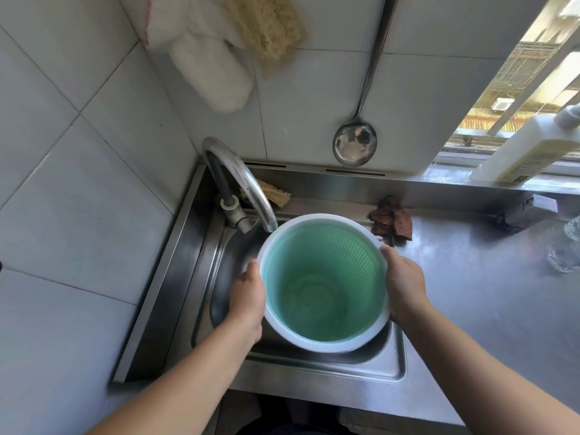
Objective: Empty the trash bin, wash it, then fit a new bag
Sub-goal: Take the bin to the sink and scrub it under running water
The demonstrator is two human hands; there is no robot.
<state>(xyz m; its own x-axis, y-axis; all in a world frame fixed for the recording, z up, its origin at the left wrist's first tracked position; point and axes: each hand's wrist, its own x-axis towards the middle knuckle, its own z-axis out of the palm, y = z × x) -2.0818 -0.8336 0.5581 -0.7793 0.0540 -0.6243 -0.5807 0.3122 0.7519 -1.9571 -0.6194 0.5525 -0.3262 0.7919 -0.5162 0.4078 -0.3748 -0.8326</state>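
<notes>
From my head camera I look down at the trash bin, green inside with a white rim, which I hold upright over the sink. My left hand grips the bin's left side just under the rim, and my right hand grips its right side, thumb lying at the rim; the fingers of both wrap behind the wall where I cannot see them. There is water in the bottom of the bin. The curved metal tap arches in from the back left, its spout just over the far left edge of the rim, and a thin stream of water runs from it there. Behind the tap a frayed tan scrubber lies on the ledge of the sink. Just beyond my right hand a crumpled brown rag sits on the steel counter, close to the bin's rim. At the far right edge something of clear glass stands on the counter, too cut off to name. On the white tiled wall hang a metal ladle, a white cloth and a straw-coloured loofah. A white bottle stands on the sill of the window at the right, with daylight coming through.
</notes>
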